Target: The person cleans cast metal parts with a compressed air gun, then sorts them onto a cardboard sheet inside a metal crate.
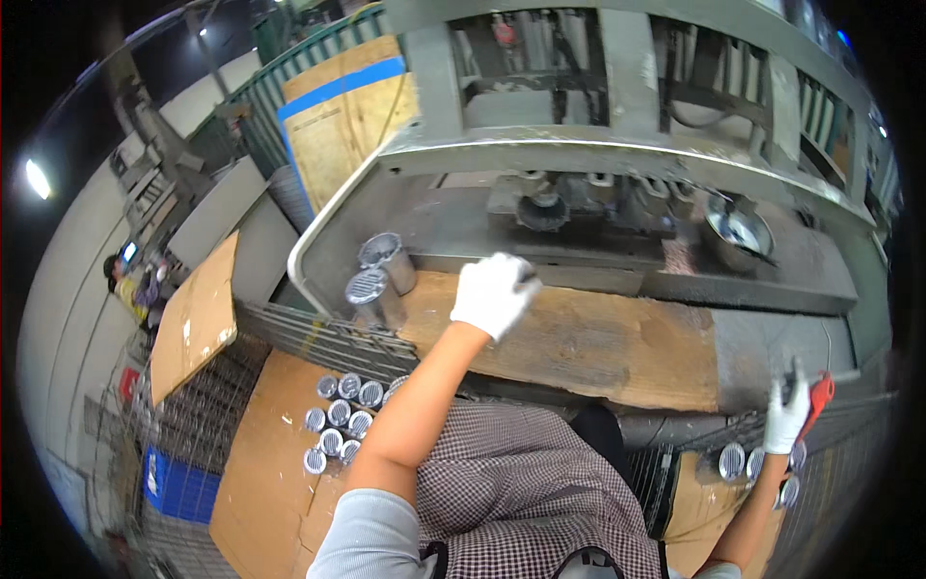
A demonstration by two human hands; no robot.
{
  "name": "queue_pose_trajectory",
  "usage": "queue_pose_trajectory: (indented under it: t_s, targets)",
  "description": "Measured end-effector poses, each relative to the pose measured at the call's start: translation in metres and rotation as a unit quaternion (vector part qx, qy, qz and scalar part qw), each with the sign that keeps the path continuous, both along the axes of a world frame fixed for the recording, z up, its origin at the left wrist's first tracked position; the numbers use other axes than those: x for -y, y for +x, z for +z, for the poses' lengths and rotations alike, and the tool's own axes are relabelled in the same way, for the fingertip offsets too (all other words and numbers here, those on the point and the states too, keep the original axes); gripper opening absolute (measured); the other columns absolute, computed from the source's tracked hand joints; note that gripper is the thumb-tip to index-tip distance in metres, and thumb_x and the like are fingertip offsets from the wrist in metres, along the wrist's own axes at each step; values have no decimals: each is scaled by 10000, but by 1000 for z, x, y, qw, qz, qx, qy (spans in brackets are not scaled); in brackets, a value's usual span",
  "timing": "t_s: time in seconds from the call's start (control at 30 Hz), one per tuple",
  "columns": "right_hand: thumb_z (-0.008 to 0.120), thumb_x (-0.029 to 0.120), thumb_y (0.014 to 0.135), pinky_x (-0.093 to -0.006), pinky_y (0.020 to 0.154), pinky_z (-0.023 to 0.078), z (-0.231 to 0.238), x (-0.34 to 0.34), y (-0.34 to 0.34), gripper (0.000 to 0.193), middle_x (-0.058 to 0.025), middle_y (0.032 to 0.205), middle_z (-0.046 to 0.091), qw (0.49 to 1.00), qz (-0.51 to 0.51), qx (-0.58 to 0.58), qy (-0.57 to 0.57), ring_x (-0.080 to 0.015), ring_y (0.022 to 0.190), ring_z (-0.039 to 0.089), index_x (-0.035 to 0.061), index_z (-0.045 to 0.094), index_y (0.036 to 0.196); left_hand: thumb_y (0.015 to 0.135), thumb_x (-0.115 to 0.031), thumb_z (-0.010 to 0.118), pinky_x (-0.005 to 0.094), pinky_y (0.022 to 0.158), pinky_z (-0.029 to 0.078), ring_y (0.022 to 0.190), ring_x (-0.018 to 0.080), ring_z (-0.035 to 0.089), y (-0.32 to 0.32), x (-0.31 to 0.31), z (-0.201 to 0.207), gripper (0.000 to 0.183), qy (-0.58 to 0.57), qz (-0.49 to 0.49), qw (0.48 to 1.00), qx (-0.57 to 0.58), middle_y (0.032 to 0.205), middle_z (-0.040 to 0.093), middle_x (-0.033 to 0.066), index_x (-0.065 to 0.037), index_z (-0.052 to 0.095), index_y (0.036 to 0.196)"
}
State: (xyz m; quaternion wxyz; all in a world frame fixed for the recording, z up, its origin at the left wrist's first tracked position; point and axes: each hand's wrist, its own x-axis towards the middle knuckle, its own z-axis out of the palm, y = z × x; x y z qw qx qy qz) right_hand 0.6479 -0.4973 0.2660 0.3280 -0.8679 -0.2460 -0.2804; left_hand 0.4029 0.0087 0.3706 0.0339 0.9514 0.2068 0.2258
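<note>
Red, likely light, the tool [822,392] right of the board [617,347] suits mid-length holding; I can't tell if my left hand [490,296] or right hand [786,420] grips anything.

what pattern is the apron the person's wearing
A small dark-and-light check; the apron shows best in the head view, the only one.

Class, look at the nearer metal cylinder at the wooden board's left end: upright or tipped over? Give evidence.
Upright. The nearer metal cylinder shows its slatted end facing up, with its side wall below.
</note>
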Motion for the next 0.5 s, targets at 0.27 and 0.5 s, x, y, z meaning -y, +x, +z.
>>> queue_pose_trajectory:
  t_s: [0.27, 0.5]
  targets:
    - [610, 189, 964, -365, 889, 508, -14, -24, 12, 291, -193, 1099, 711, 995, -83, -57, 11, -300, 1003, 693, -10, 673, 1166, 815, -483, 693, 560, 1051, 325, 1285, 327, 505, -60, -126, -28, 744, 77, 363, 929, 5, 1312, 606, 157, -128, 465, 1427]
    - [604, 192, 965, -373, 873, 515, -18, -24, 19, 286, -197, 1087, 712, 996, -73, -48, 11, -309, 988, 698, -18, 679, 1145, 900, -383, 617, 504, 1024, 313, 1103, 270, 576, -60, -136, -42, 276, 114, 341, 922, -143, 1098, 675, 86, -158, 757, 973]
